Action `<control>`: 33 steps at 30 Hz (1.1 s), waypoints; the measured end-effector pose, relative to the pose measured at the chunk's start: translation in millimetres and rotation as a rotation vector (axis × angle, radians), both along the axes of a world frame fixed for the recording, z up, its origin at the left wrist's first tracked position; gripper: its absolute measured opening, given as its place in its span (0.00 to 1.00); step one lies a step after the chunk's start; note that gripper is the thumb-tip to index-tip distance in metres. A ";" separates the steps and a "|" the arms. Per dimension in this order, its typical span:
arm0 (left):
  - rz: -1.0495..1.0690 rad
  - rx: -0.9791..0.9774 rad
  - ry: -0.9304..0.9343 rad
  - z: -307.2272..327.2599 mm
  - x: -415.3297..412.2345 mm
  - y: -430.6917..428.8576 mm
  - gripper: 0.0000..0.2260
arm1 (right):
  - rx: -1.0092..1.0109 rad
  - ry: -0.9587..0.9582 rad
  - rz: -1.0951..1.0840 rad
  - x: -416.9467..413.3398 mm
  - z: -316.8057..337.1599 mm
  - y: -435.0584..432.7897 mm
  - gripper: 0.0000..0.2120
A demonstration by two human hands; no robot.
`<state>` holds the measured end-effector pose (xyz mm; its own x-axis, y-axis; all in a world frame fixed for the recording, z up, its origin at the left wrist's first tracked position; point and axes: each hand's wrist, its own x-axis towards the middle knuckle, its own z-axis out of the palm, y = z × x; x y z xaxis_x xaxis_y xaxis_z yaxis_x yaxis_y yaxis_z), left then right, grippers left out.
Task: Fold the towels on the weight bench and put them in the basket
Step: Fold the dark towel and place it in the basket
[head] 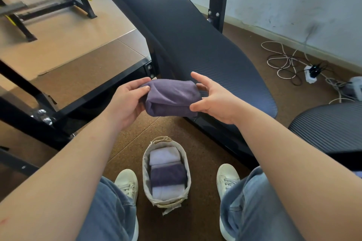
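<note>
Right, down by the feet first: fabric-lined basket on the brown floor between two pale sneakers, packed with a white towel, a dark purple towel and a second white towel, all folded. Just above and beyond it, folded purple towel held in the air at the near end of the weight bench, left hand curled round its left end, right hand cupping the right end with thumb under the corner and forefinger lifted clear. Farther off, tangled cables and a power strip on the floor by the wall.
</note>
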<state>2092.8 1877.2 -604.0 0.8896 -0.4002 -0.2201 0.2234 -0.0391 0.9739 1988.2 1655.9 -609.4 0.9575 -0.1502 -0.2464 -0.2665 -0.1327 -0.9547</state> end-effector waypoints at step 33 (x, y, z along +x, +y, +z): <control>-0.012 0.367 -0.380 -6.9 -13.5 -8.8 0.19 | -0.132 -0.083 -0.278 2.2 2.4 0.9 0.13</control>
